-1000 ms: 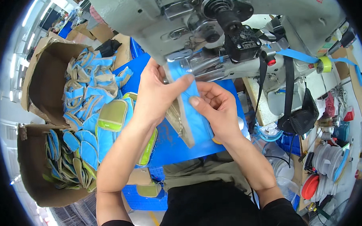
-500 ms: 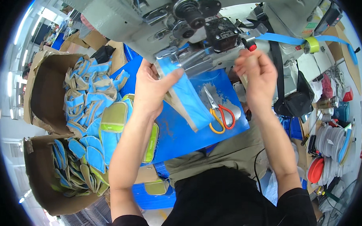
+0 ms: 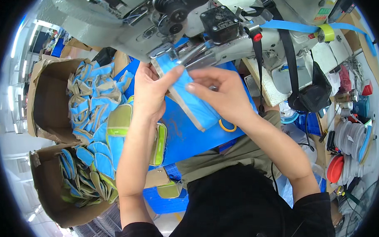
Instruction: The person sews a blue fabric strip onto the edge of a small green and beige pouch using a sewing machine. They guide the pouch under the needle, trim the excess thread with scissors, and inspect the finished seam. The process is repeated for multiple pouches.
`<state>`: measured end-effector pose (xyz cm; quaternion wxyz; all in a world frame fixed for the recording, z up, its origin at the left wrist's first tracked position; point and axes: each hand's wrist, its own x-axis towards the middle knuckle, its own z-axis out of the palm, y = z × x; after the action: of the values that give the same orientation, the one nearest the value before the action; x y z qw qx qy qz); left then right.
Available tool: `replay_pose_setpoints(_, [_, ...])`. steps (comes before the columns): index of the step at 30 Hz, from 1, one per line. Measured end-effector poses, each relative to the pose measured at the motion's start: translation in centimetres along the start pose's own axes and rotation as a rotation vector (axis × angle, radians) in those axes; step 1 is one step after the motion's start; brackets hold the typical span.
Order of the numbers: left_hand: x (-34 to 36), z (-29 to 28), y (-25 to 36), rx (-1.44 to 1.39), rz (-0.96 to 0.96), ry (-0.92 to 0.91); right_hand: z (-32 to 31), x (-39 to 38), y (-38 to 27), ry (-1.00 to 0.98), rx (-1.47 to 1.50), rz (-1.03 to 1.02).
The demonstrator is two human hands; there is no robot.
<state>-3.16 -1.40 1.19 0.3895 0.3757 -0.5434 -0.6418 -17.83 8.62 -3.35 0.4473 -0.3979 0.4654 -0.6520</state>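
A blue fabric strip with beige edging [image 3: 197, 105] runs slantwise from under the sewing machine's presser area toward me. My left hand [image 3: 152, 88] grips its upper left part, thumb on top and fingers curled beneath. At the strip's right edge, my right hand [image 3: 223, 92] has bent fingers and a thumb closed on the cloth; its fingers are slightly blurred. The grey sewing machine [image 3: 98, 25] stands just beyond both hands. One yellow handle loop of the scissors [image 3: 227, 126] shows below my right wrist, the rest hidden by the hand and strip.
Cardboard boxes [image 3: 51, 102] at left hold blue and beige pieces; green-trimmed pouches [image 3: 120, 119] lie beside my left forearm. Blue tape [image 3: 295, 26] feeds in from the right, near a red-tipped knob [image 3: 257, 36]. A blue work surface [image 3: 177, 140] lies beneath the hands.
My right hand has come down and left from beside the red-tipped knob onto the fabric strip, covering most of the scissors. My left hand keeps its grip. The view has shifted slightly.
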Motion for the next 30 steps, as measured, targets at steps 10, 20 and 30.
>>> replay_pose_setpoints(10, [0.2, -1.2, 0.2, -0.157, -0.086, 0.012, 1.3, 0.2, 0.7, -0.052, 0.384, 0.211])
replay_pose_setpoints(20, [1.6, -2.1, 0.4, -0.216, -0.104, 0.031, 1.6, 0.1, 0.8, -0.053, 0.538, 0.273])
replay_pose_setpoints(30, [1.5, -1.7, 0.0, -0.278, -0.086, 0.035, 1.4, 0.3, 0.6, -0.062, 0.561, 0.249])
